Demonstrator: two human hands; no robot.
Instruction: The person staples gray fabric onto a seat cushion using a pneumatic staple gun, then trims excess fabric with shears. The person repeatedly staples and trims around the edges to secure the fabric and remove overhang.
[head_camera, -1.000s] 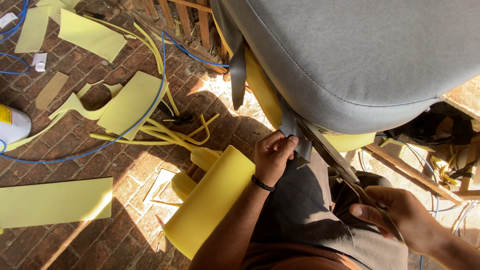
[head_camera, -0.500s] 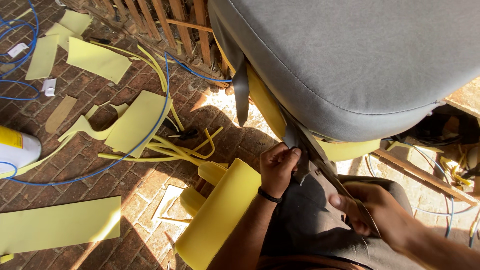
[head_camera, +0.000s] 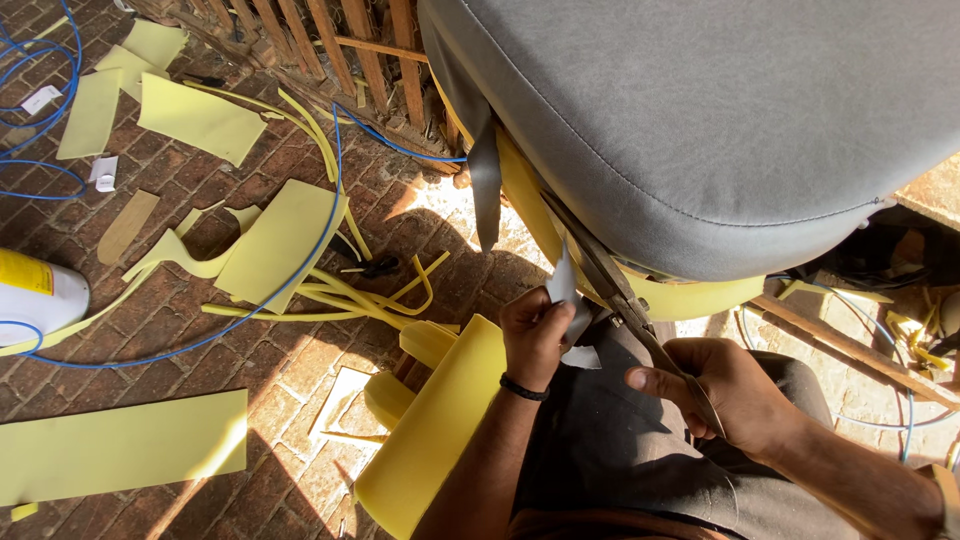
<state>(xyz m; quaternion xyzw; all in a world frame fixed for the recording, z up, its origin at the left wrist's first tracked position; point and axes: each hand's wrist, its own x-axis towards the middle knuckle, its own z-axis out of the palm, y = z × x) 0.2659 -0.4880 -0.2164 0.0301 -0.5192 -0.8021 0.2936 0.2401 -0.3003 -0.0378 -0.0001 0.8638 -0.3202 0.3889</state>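
Flat yellow foam offcuts (head_camera: 120, 445) and a thin blue cable (head_camera: 300, 270) litter the brick floor (head_camera: 330, 370) at left. At centre, the left hand (head_camera: 535, 335) pinches a loose flap of grey fabric (head_camera: 562, 290) (probably light and limp, best gripped near its edge). The right hand (head_camera: 735, 390) is closed around long metal scissors (head_camera: 625, 295), beneath a grey upholstered cushion (head_camera: 720, 120).
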